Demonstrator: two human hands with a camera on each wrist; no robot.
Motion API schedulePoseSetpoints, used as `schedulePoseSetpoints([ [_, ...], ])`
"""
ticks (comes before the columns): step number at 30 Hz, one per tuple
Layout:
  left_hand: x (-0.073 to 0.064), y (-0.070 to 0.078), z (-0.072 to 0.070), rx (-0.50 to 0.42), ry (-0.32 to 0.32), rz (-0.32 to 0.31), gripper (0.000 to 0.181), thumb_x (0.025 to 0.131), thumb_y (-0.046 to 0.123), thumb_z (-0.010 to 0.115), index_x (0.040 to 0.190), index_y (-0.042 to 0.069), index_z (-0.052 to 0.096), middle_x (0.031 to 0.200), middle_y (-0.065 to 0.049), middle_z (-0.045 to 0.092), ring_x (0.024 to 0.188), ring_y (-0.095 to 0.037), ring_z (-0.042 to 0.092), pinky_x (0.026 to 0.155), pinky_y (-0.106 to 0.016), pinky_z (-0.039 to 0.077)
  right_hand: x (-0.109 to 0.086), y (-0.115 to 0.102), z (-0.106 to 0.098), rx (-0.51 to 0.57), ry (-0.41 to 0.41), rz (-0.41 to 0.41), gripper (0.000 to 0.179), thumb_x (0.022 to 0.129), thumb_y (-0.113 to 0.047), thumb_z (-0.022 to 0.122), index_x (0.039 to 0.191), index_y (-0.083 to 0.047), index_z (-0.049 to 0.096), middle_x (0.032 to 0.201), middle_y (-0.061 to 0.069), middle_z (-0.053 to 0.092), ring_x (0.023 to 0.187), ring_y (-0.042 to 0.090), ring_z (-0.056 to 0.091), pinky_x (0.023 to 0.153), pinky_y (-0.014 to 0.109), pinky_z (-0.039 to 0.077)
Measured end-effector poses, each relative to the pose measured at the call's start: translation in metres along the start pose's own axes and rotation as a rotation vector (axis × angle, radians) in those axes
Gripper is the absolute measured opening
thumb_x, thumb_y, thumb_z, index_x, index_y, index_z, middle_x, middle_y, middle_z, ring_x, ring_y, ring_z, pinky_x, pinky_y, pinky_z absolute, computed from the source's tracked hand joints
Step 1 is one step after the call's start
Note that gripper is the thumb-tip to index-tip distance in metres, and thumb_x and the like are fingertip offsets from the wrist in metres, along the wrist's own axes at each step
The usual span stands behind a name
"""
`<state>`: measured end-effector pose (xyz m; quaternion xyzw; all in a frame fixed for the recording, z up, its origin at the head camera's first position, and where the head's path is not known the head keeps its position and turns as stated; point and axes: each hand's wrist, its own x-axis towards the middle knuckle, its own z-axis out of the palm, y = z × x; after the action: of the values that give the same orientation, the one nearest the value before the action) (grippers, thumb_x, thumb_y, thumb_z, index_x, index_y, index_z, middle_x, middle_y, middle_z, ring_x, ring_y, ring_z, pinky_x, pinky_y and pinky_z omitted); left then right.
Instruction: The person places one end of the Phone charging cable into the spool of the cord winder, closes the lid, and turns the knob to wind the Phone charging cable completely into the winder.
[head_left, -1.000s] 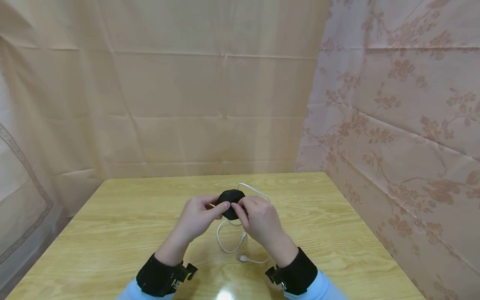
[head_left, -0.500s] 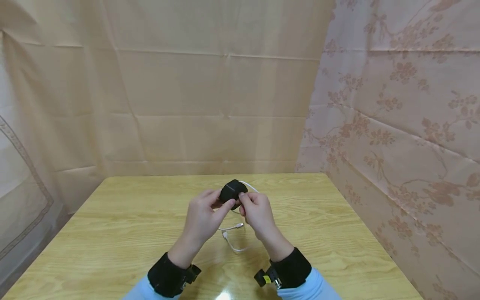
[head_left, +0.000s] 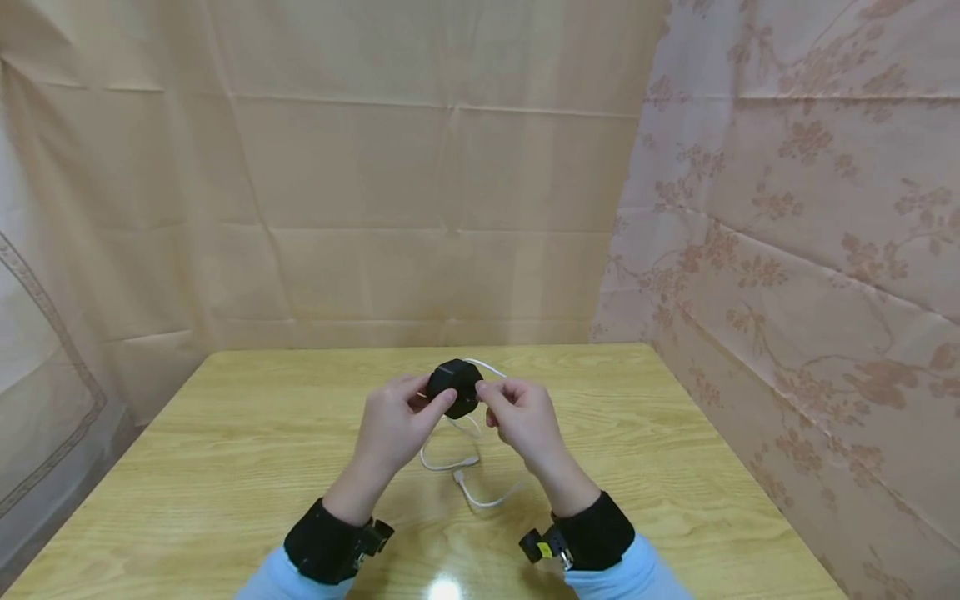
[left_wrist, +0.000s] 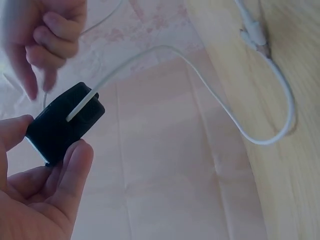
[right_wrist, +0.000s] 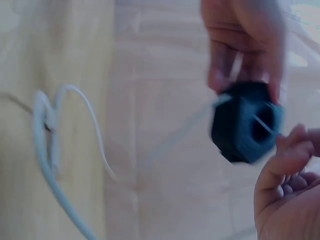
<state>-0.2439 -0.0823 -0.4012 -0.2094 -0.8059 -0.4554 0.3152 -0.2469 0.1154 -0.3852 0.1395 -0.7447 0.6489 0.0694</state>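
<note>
A black hexagonal block (head_left: pixel 453 382) with a round hole is held up over the table between both hands. My left hand (head_left: pixel 393 423) grips its left side between thumb and fingers, also visible in the left wrist view, where the block (left_wrist: pixel 52 132) is tilted. A white cable (left_wrist: pixel 165 47) comes out of one face and loops down to the table. At the block's right edge my right hand (head_left: pixel 523 421) has curled fingers and pinches a thin part of the cable. In the right wrist view, a pale strand crosses the hole in the block (right_wrist: pixel 227 127) towards those fingertips.
Two white cable plugs (head_left: pixel 470 460) lie near each other on the wood-grain table (head_left: pixel 225 467), below the hands. Beige cloth (head_left: pixel 360 183) hangs behind the table, and floral cloth (head_left: pixel 810 250) hangs on the right.
Both hands have moved slightly farther from me, bringing the block along and tilting it. The right hand has drawn to the block's right edge. The cable plugs have shifted on the table.
</note>
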Motion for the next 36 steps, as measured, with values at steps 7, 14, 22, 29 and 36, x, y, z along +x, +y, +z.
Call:
schedulePoseSetpoints([
  [7,0.005,-0.009,-0.015,-0.013,-0.048,-0.148,0.018,0.091,0.024,0.079,0.098,0.007,0.080,0.087,-0.004,0.073,0.066,-0.010,0.066,0.060,-0.029,0.054,0.000,-0.022,-0.028,0.046,0.060,-0.128,0.017,0.100,-0.014,0.067,0.100,0.003,0.069,0.084,0.014,0.066,0.070,0.021,0.061,0.055,0.026,0.052],
  [14,0.008,-0.011,-0.023,-0.048,-0.088,-0.242,0.024,0.093,0.026,0.076,0.100,0.004,0.080,0.081,-0.004,0.073,0.066,-0.017,0.068,0.057,-0.030,0.051,-0.006,-0.042,-0.062,0.004,0.144,-0.296,0.025,0.102,-0.011,0.064,0.121,0.005,0.062,0.114,0.016,0.065,0.108,0.032,0.063,0.084,0.031,0.056],
  [22,0.010,-0.009,-0.025,-0.168,-0.166,-0.339,0.025,0.093,0.026,0.076,0.101,0.003,0.079,0.085,-0.008,0.075,0.064,-0.028,0.071,0.056,-0.033,0.054,-0.010,-0.049,-0.081,-0.292,0.193,-0.624,0.040,0.094,0.001,0.070,0.132,0.003,0.060,0.131,0.011,0.063,0.124,0.027,0.056,0.100,0.037,0.048],
  [29,0.010,-0.008,-0.021,-0.281,-0.250,-0.441,0.029,0.093,0.026,0.076,0.103,-0.001,0.078,0.084,-0.009,0.074,0.065,-0.028,0.071,0.064,-0.035,0.058,-0.003,-0.042,-0.076,-0.568,0.131,-0.894,0.050,0.093,-0.023,0.075,0.134,0.001,0.060,0.135,0.015,0.061,0.123,0.034,0.058,0.102,0.044,0.046],
  [36,0.009,-0.008,-0.018,-0.342,-0.336,-0.489,0.038,0.093,0.028,0.076,0.111,-0.006,0.074,0.083,-0.010,0.073,0.065,-0.025,0.070,0.068,-0.037,0.059,0.006,-0.030,-0.069,-0.829,0.018,-1.101,0.045,0.089,-0.023,0.081,0.126,-0.002,0.066,0.129,0.019,0.063,0.114,0.036,0.063,0.093,0.051,0.052],
])
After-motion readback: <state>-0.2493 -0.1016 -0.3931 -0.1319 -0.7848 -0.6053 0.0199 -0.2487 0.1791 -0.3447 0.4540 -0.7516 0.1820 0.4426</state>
